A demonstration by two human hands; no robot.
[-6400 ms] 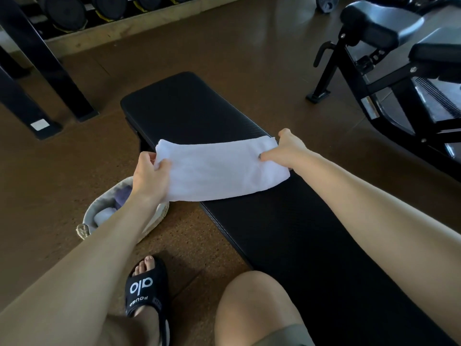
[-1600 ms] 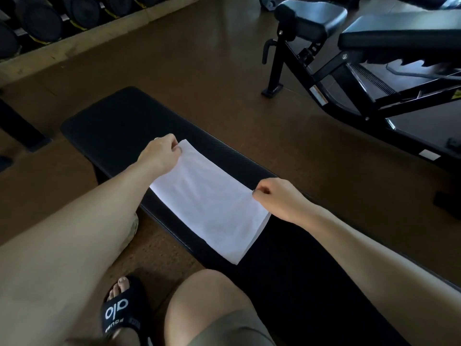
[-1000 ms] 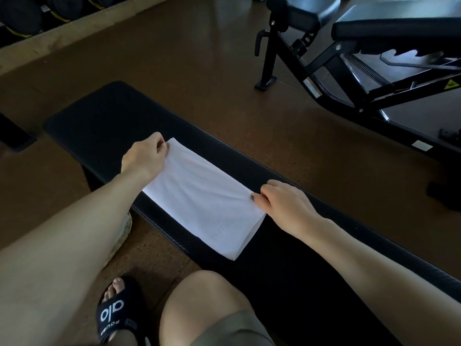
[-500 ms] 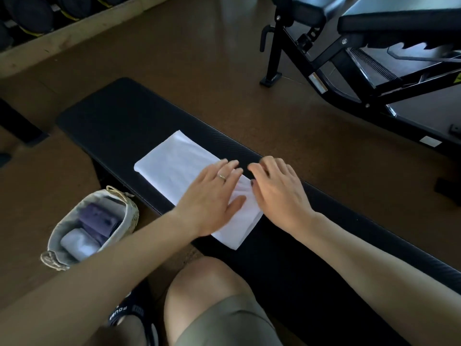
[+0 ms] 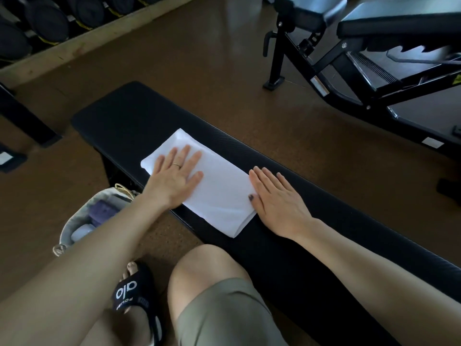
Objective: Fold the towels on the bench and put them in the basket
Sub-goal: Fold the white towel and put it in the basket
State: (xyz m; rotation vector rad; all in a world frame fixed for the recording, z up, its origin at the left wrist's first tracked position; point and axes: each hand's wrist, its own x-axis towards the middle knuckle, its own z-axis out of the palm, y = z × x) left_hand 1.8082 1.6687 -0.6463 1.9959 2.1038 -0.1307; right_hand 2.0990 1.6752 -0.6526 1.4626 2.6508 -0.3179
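On the floor just beside the near long edge of the bench (image 5: 287, 245) stands the woven basket (image 5: 65, 228), partly hidden by the left forearm; inside it a purple towel (image 5: 101, 211) and a pale one can be seen. The left hand (image 5: 174, 179) lies flat, its fingers straight and spread, pressing on the far end of the white towel (image 5: 222, 193), which lies folded into a long band across the padded top of the bench. The right hand (image 5: 277, 201) is also flat with straight fingers; it rests at the other end of the towel, its thumb touching the cloth and the palm mostly on the black pad.

One corner of the towel hangs a little over the near long edge, so I think a careless push could slide it off to the floor, or the layers could shift and spoil the fold.

The bench pad is black and textured. The floor is brown; dumbbells (image 5: 47, 18) are at the top left and an adjustable bench (image 5: 374, 58) at the top right.
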